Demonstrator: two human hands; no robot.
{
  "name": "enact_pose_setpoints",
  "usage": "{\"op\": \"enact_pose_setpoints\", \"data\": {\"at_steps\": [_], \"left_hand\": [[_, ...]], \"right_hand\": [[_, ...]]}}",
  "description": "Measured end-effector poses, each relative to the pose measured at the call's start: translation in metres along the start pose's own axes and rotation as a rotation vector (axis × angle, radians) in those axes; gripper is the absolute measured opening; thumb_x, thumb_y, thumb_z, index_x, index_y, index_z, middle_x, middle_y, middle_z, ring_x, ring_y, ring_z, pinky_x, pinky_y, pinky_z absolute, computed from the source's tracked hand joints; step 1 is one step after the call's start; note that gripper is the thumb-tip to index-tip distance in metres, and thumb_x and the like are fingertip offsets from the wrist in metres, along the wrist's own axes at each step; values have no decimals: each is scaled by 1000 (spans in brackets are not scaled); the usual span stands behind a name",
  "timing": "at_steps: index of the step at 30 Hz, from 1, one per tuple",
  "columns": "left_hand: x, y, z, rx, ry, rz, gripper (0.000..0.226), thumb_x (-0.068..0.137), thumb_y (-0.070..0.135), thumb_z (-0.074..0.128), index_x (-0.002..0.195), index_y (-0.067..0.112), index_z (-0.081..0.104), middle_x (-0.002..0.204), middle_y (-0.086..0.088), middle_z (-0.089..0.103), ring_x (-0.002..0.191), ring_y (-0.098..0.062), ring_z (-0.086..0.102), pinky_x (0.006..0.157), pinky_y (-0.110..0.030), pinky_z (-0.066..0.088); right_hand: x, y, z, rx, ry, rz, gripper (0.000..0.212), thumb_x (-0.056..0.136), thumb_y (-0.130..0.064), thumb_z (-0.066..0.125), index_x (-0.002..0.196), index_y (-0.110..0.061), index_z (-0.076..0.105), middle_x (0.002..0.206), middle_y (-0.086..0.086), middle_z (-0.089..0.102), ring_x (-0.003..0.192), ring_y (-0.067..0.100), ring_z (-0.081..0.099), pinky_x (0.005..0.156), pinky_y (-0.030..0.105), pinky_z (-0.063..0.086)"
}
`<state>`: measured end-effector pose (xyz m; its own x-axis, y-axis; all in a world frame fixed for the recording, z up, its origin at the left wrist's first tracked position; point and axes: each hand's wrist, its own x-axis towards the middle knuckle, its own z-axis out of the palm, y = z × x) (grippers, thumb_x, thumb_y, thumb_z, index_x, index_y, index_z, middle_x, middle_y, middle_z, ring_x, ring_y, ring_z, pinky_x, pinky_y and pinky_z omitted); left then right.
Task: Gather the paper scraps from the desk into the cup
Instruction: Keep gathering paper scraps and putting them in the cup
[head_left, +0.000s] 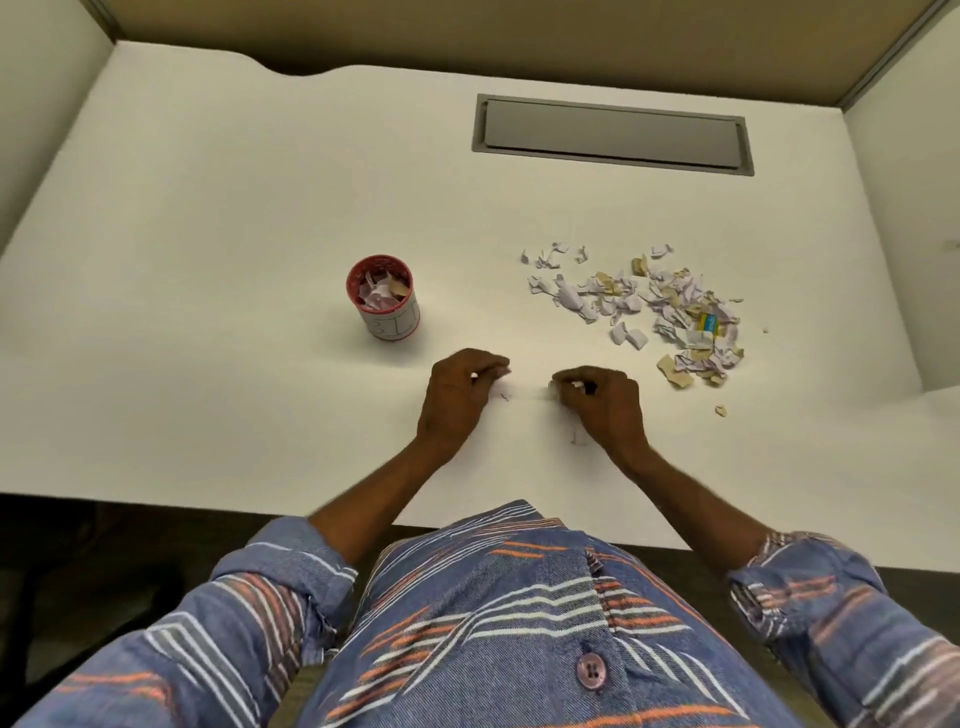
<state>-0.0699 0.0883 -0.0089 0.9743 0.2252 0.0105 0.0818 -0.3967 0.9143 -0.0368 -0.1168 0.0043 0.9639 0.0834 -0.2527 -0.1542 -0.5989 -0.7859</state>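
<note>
The desk (208, 234) is a smooth, matt white top, and the flap (613, 132) set into it is dull grey and smooth, metal or plastic, which of them cannot be told. The scraps (649, 306) are torn, crumpled paper, thin white and lilac sheet mixed with rougher tan pieces, and the cup (395, 317) looks like matt paper or card with a red rim. The shirt (493, 623) is woven cloth with a visible twill grain, its button (590, 671) glossy plastic.
</note>
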Motion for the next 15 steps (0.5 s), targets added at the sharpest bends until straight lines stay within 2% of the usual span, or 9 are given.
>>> {"op": "enact_pose_setpoints", "data": {"at_steps": [2, 5, 7, 10, 15], "left_hand": [[6, 8, -11, -52, 76, -8, 10, 88, 11, 74, 97, 9, 78, 99, -1, 77, 94, -8, 71, 83, -26, 58], [25, 22, -35, -79, 180, 1, 12, 88, 15, 74, 99, 11, 78, 99, 2, 76, 95, -5, 70, 80, -19, 55], [40, 28, -57, -46, 263, 10, 13, 89, 17, 74, 100, 11, 78, 100, 2, 76, 97, -5, 69, 84, -16, 54], [61, 32, -91, 17, 346, -8, 14, 89, 18, 71, 101, 12, 78, 102, 0, 76, 98, -11, 70, 89, -23, 55], [82, 26, -124, 159, 364, -50, 19, 90, 12, 67, 106, 14, 77, 107, 0, 74, 101, -12, 68, 92, -25, 55]], "right_hand": [[10, -13, 6, 204, -10, 128, 12, 85, -13, 75, 95, -13, 81, 90, 7, 79, 87, 27, 75, 87, 38, 60], [24, -34, 14, 409, -62, 204, 15, 83, -13, 81, 97, -7, 79, 93, 12, 79, 80, 20, 74, 92, 37, 61], [33, -52, 23, 460, -114, 193, 18, 82, -13, 82, 98, -4, 78, 93, 14, 77, 79, 18, 72, 91, 34, 61], [47, -83, 35, 537, -193, 152, 22, 81, -9, 82, 99, 2, 76, 92, 13, 74, 82, 19, 70, 87, 31, 61], [67, -133, 54, 530, -259, 60, 20, 81, -10, 81, 97, 2, 76, 94, 15, 74, 81, 19, 70, 93, 38, 60]]}}
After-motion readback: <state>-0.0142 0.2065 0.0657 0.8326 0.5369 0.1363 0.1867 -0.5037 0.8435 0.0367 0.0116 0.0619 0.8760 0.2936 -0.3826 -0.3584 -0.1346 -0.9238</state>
